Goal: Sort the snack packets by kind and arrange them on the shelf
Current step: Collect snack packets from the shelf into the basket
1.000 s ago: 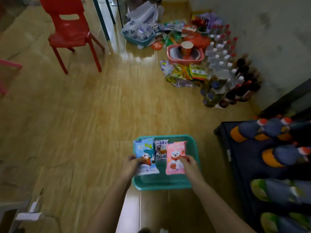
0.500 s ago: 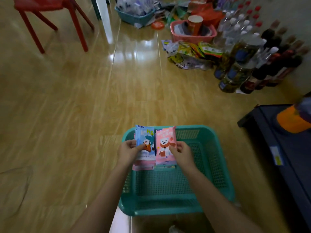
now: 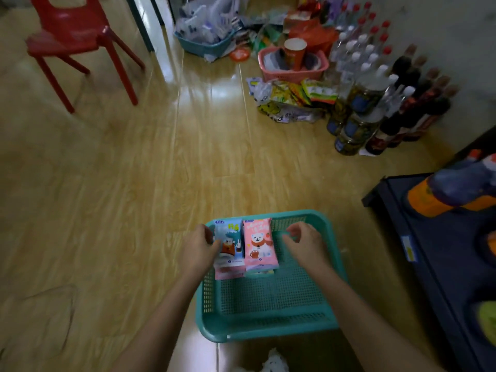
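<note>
A teal mesh basket [image 3: 268, 304] stands on the wooden floor in front of me. In its far left part lie a blue snack packet [image 3: 230, 244] and a pink snack packet [image 3: 259, 242], side by side on top of other packets whose edges peek out below. My left hand [image 3: 200, 248] grips the blue packet's left edge. To the right of the pink packet, my right hand [image 3: 306, 242] hovers over the basket with fingers loosely curled, holding nothing and apart from the packet.
A dark shelf [image 3: 440, 264] with lying bottles [image 3: 456, 189] is at the right. Farther back on the floor are loose snack packets [image 3: 295, 99], several bottles [image 3: 381, 103], a pink basket [image 3: 292, 65], a teal basket [image 3: 204, 47] and a red chair [image 3: 77, 36].
The two packets went from being held up over the basket to lying in it on the stack. My right hand let go of the pink packet and moved right.
</note>
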A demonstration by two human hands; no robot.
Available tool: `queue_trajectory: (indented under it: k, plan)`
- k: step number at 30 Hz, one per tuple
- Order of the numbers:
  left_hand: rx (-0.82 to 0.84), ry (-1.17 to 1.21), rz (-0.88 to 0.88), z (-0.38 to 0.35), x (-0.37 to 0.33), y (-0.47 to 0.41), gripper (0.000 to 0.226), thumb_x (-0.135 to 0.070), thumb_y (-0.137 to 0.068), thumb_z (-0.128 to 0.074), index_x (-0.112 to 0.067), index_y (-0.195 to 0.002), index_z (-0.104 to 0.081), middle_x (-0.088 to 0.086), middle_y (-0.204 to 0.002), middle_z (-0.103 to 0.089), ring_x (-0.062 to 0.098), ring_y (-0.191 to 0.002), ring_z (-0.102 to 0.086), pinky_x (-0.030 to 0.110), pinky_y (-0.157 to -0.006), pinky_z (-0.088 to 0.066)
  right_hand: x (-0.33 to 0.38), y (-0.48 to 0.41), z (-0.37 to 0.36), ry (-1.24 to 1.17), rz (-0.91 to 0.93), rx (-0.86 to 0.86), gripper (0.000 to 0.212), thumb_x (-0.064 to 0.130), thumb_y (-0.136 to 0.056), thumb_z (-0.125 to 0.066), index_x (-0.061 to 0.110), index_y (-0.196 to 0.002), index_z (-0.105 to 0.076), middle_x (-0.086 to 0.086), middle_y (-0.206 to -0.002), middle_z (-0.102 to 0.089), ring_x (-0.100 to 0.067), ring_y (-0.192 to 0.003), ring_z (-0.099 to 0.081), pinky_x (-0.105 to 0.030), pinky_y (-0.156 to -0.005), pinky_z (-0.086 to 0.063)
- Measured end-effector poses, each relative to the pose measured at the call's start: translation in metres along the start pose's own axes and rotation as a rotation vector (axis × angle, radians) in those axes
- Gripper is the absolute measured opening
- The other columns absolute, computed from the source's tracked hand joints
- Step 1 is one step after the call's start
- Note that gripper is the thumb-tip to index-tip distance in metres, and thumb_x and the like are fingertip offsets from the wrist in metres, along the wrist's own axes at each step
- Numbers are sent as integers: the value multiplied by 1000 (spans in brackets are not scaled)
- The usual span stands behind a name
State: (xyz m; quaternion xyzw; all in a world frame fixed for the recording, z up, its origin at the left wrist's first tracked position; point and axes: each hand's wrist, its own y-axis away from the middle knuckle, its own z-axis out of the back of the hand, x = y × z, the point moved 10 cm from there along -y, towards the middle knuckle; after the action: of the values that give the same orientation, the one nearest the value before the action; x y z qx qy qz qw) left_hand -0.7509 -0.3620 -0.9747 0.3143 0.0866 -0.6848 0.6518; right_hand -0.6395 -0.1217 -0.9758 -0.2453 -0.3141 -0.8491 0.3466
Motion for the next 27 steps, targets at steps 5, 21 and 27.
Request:
queue_trajectory:
  k: [5, 21, 27]
  plan:
    - [-57, -42, -238, 141, -138, 55, 12, -21, -87, -58, -9, -91, -61, 3, -85, -65, 22, -74, -59, 29, -59, -38, 89, 69, 173, 21, 70, -70, 15, 21, -89, -58, 13, -100, -65, -6, -101, -67, -22, -89, -62, -37, -80, -51]
    - [-159, -224, -811, 500, -528, 323, 17, -40, -87, -57, -25, -79, -58, -8, -64, -57, 22, -70, -64, 29, -54, -41, 268, 414, 651, 182, 88, -538, 19, 31, -91, -54, 25, -109, -60, 8, -107, -62, -12, -98, -59, -31, -77, -52]
    - [-19, -177, -1003, 500, -558, 408, 22, -38, -88, -57, -20, -76, -59, -7, -58, -53, 22, -60, -59, 31, -53, -42, 239, 551, 685, 182, -98, -690, 22, 34, -91, -53, 28, -110, -60, 12, -109, -60, -12, -101, -58, -34, -78, -52]
